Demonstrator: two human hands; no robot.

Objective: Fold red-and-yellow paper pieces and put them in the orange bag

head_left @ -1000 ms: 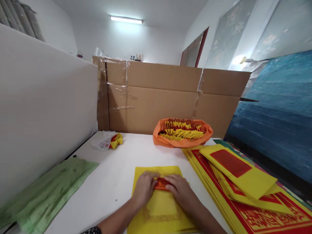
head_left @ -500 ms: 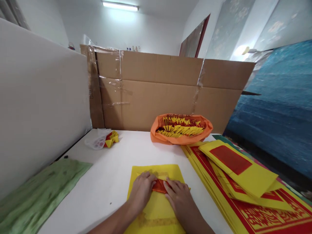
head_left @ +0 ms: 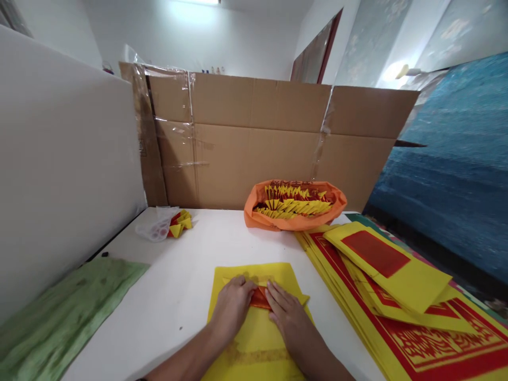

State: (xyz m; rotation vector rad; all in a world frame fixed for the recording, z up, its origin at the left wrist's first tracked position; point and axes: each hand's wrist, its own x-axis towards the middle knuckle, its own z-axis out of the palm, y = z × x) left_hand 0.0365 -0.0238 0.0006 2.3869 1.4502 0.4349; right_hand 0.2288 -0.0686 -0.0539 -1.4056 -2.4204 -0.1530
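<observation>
In the lower middle lies a small folded joss paper (head_left: 260, 298), red in its centre with yellow pointed ends. It rests on a yellow paper sheet (head_left: 257, 330) spread on the white table. My left hand (head_left: 235, 300) has its fingers curled in a pinch on the left side of the fold. My right hand (head_left: 286, 309) lies over the right side, fingers stretched out flat and pressing on the paper. A yellow tip sticks out beyond the right fingers. What lies under both hands is hidden.
An orange bag (head_left: 296, 225) holds several rows of folded papers at the back. Yellow-and-red paper sheets (head_left: 377, 254) are stacked at right. A green cloth (head_left: 75, 296) lies left, with folded pieces (head_left: 181, 222) beside clear plastic (head_left: 156, 227). Cardboard (head_left: 254, 153) stands behind.
My right fingers have straightened and shifted slightly upward on the folded paper. My left hand stays pinched at the same side. The view has tilted down a little.
</observation>
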